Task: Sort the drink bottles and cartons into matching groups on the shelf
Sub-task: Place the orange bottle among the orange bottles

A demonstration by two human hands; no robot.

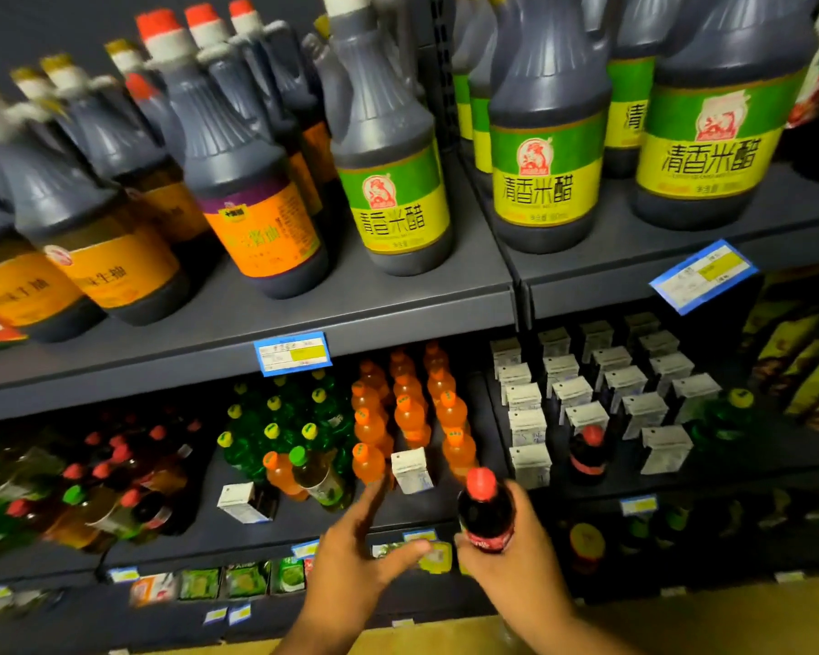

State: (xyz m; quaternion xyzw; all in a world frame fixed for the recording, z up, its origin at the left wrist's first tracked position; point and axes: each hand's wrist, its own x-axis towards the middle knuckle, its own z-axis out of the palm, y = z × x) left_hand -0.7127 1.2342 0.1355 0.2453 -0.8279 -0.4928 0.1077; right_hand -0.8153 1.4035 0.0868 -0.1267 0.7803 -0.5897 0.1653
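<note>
Your right fingers (533,508) are wrapped around the lower body of a small dark cola bottle with a red cap (484,510), held upright just in front of the grey metal shelf (303,517). Your left hand (351,555) is empty, its fingers spread wide and stretched toward the shelf's front edge, touching nothing.

Just beyond your left fingertips stands a white drink carton (411,470), wedged in among the orange-capped orange soda bottles (410,408), which stand in rows running to the back. To its left, at the foot of the yellow-capped green bottles (275,418), a stray orange bottle (280,472) and a pale bottle with a green cap (315,477) lean together at the front. Further left, a second white carton (242,501) lies tipped on the shelf. At the far left is a blurred crowd of red-capped dark bottles (119,460) with at least one green-capped one mixed in.

To the right, the rows of white cartons (587,385) hold another red-capped cola bottle (587,449) near the front, and a green bottle with a yellow cap (729,413) stands at their right edge.

On the shelf above, large dark jugs with green-and-yellow labels (547,148) and orange labels (256,200) stand over blue price tags (292,353).
</note>
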